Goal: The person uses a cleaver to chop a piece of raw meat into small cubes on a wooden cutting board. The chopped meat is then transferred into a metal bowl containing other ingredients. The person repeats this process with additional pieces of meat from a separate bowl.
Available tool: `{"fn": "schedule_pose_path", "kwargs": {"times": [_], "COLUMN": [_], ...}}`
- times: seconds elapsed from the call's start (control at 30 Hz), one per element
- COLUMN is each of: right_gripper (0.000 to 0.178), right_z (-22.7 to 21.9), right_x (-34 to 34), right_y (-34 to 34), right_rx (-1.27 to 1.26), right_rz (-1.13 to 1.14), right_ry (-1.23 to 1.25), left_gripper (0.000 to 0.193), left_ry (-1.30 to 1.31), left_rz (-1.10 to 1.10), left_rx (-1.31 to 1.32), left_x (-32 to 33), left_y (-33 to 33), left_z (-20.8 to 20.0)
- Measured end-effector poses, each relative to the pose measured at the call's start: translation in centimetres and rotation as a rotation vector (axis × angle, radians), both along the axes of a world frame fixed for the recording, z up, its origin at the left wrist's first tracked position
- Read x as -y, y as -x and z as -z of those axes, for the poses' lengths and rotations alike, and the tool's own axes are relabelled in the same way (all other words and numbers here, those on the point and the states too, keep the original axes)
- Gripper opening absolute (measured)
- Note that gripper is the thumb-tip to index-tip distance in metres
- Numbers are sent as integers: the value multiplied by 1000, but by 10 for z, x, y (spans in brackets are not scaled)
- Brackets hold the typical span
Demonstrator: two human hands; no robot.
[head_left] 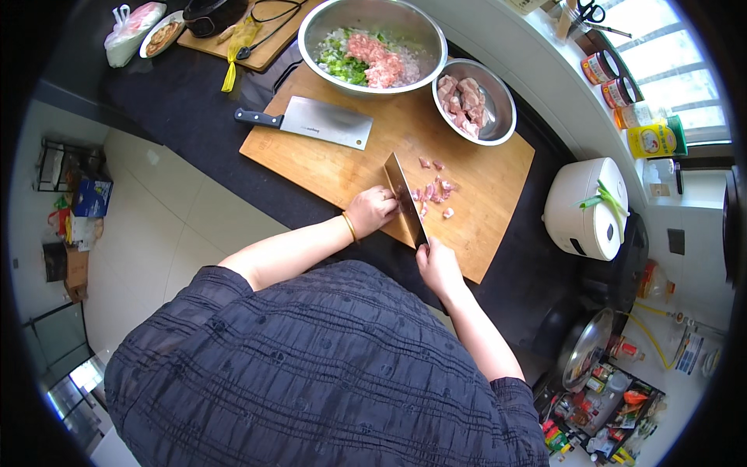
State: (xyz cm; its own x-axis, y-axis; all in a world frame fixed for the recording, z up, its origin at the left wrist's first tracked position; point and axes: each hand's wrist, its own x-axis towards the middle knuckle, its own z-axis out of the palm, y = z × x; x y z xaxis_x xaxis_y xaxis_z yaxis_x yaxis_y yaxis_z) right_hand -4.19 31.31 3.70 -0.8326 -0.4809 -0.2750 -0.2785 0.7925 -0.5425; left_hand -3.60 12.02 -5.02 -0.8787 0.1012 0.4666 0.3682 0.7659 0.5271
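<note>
The right hand (440,268) is closed around the handle of a broad-bladed knife (403,191), which stands on edge, or nearly so, over the wooden cutting board (482,210). The left hand (372,212) is half closed, its fingers bunched just beside the blade; whether they pin a scrap of meat cannot be told. Small meat pieces (445,187) lie on the far side of the blade from the left hand, beyond the right hand.

The step in hand looks like cutting meat small. Done well, it calls for the left fingertips tucked back, knuckles guiding the blade, and short, even strokes, the right wrist holding the blade upright. Raw meat is likely slippery, so a firm press matters.

The knife's handle end sits at the right hand; its far end points away from the person and somewhat leftward, past the left hand. Its long axis therefore runs from near right to far left, slanting across the gap between the hands. Its exact lean is hard to judge.
</note>
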Motion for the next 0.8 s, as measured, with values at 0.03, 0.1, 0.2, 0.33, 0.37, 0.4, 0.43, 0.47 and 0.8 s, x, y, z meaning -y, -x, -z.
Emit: {"fn": "schedule_pose_path", "kwargs": {"times": [0.03, 0.1, 0.2, 0.33, 0.37, 0.4, 0.43, 0.47, 0.8], "right_gripper": [19, 19, 19, 20, 20, 20, 21, 21, 19], "right_z": [0, 0, 5, 9, 12, 15, 21, 28, 3], "right_x": [1, 2, 5, 20, 26, 32, 38, 43, -5], "right_y": [0, 1, 6, 15, 19, 22, 27, 30, -8], "right_rx": [2, 7, -21, -20, -21, -21, -57, -92, 17], "right_rz": [3, 9, -7, 23, 27, 31, 23, 19, 25], "right_ry": [0, 0, 0, 4, 10, 17, 30, 43, 7], "left_gripper": [12, 13, 13, 12, 12, 12, 12, 11, 11], "left_ry": [15, 23, 38, 55, 55, 55, 53, 58, 67], "left_rz": [7, 11, 23, 22, 26, 31, 34, 38, 0], "left_rx": [-7, -12, -29, -62, -72, -82, -92, -93, -62], "left_x": [1, 0, 1, 1, 1, 2, 2, 2, 0], "left_y": [0, 1, 2, 3, 4, 4, 5, 6, 0], "left_z": [-1, 2, 6, 6, 7, 7, 8, 8, 13]}}
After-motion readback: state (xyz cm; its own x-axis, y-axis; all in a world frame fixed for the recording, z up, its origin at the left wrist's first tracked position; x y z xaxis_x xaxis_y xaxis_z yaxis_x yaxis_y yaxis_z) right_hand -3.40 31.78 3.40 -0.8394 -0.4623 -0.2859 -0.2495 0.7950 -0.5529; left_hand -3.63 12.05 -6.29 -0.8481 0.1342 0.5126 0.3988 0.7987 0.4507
